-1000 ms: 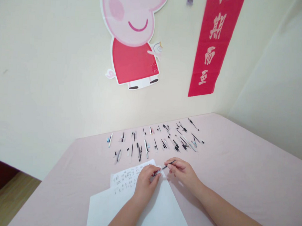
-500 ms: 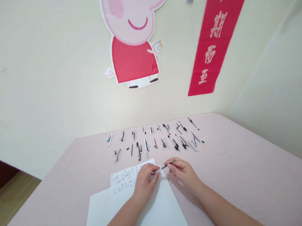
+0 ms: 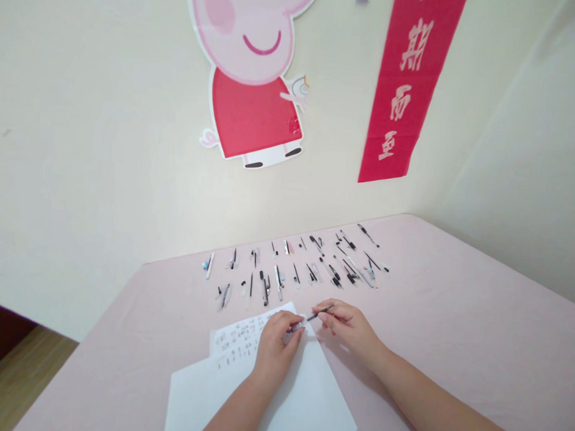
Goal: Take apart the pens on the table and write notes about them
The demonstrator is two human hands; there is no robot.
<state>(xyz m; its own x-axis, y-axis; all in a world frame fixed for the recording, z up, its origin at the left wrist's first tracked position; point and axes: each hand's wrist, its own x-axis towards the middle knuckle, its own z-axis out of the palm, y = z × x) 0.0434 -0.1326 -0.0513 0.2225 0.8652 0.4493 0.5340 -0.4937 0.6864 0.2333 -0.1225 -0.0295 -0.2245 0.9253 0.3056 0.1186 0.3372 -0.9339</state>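
My right hand (image 3: 350, 326) is closed in a pinch on a thin black pen refill (image 3: 314, 316), its tip pointing left toward my other hand. My left hand (image 3: 277, 343) holds a clear pen barrel (image 3: 304, 322) between thumb and fingers; most of it is hidden by them. The refill's tip lies right at the barrel's end, and I cannot tell whether it is inside. Both hands are just above the top corner of white paper sheets (image 3: 303, 394), one of which carries rows of dark handwriting.
Beyond my hands, pens in pieces (image 3: 265, 287), with caps, refills and barrels, lie in two rough rows on the pink tabletop (image 3: 454, 324). Behind the table rises a pale wall (image 3: 105, 137) with a cartoon pig cutout (image 3: 256, 115) and a red banner (image 3: 401, 106).
The refill in my right hand has shifted very slightly left toward the barrel. Otherwise my hands and the things on the table look the same.
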